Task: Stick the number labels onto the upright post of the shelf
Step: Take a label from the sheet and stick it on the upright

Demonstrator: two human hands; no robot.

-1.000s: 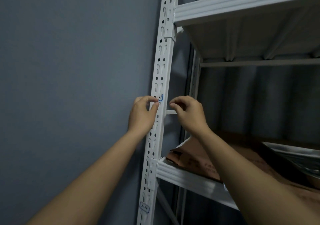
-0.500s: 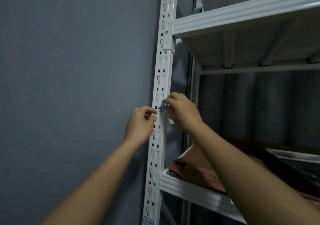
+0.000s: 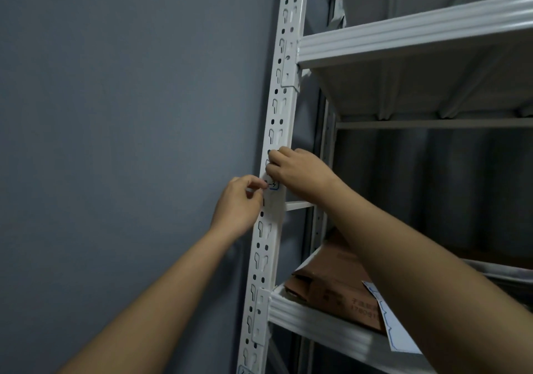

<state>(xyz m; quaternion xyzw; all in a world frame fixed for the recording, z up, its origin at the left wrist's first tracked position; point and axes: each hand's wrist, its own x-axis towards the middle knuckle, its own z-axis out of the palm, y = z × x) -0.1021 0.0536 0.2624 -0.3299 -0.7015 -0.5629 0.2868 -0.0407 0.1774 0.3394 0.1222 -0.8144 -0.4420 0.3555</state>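
A white perforated upright post [image 3: 278, 114] runs up the shelf's left front corner. A small white number label [image 3: 273, 185] with a blue border sits on its face at mid height. My left hand [image 3: 236, 203] is left of the post, thumb and forefinger pinching the label's left edge. My right hand [image 3: 297, 171] reaches in from the right. Its curled fingers lie against the post just above the label and hide the label's top edge. A second label [image 3: 243, 370] shows at the post's bottom end.
A grey wall [image 3: 129, 143] stands close on the left. The lower shelf [image 3: 311, 320] carries a brown cardboard box [image 3: 331, 281] and a white label sheet [image 3: 396, 327]. The upper shelf [image 3: 403, 36] overhangs above my hands. A thin crossbar [image 3: 298, 205] passes behind the post.
My right hand has moved left from beside the post onto its face above the label. My left hand has kept its pinch at the label's left edge.
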